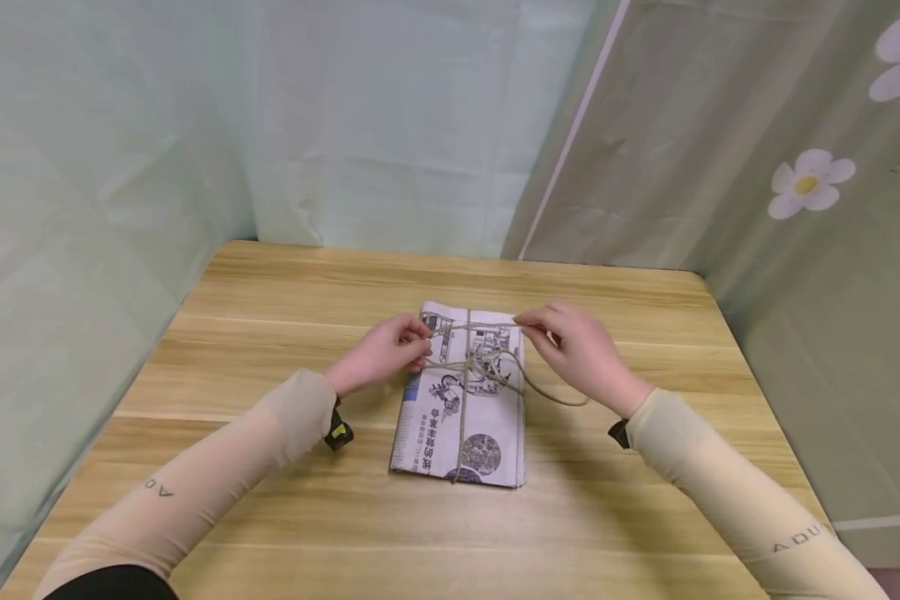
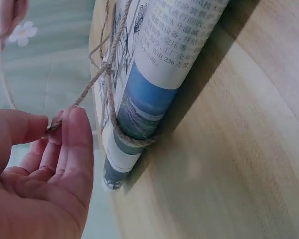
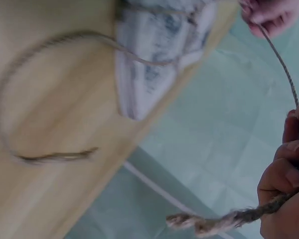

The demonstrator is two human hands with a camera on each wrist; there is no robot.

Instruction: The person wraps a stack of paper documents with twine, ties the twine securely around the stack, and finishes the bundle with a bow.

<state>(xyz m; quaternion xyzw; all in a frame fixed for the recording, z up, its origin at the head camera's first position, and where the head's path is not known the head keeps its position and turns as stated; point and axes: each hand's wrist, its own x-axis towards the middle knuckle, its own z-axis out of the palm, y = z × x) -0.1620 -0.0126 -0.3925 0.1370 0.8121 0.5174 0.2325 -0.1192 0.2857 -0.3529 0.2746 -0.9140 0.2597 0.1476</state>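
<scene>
A folded newspaper bundle (image 1: 495,421) lies on the table, with twine (image 1: 462,429) running lengthwise and crosswise over it and a knot near the middle. My left hand (image 1: 386,352) pinches a strand between thumb and fingertips at the bundle's left edge. In the left wrist view, that strand (image 2: 87,89) leads up to the knot. My right hand (image 1: 581,350) holds the twine at the upper right corner, its fingers curled round it. A frayed end (image 3: 209,224) sticks out below that hand. Between both hands a length of twine stretches above the paper.
A loose twine tail (image 1: 562,400) curves off the bundle's right side onto the wooden table (image 1: 285,500). Pale curtains (image 1: 390,125) hang behind and on both sides, close to the table's edges.
</scene>
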